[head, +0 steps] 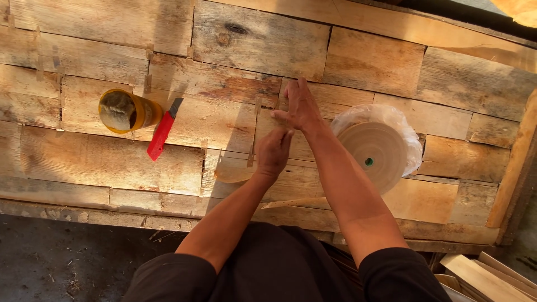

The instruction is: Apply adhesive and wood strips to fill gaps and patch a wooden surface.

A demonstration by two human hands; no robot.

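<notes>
A sheet of patched wood veneer pieces [235, 84] covers the workbench. My right hand [301, 106] lies flat, fingers spread, pressing on the veneer near a seam. My left hand [273, 152] is curled just below it, fingers pinched on a thin strip of paper tape [251, 151] that runs down along the seam. A large roll of tan paper tape [373, 154] in a clear plastic bag lies right of my right forearm.
A yellow jar [124, 111] lies on its side at the left, a red utility knife [163, 131] beside it. Short tape strips cross several seams. The bench's front edge [112, 215] drops to a dirty floor. Wood strips [481, 277] are stacked at the lower right.
</notes>
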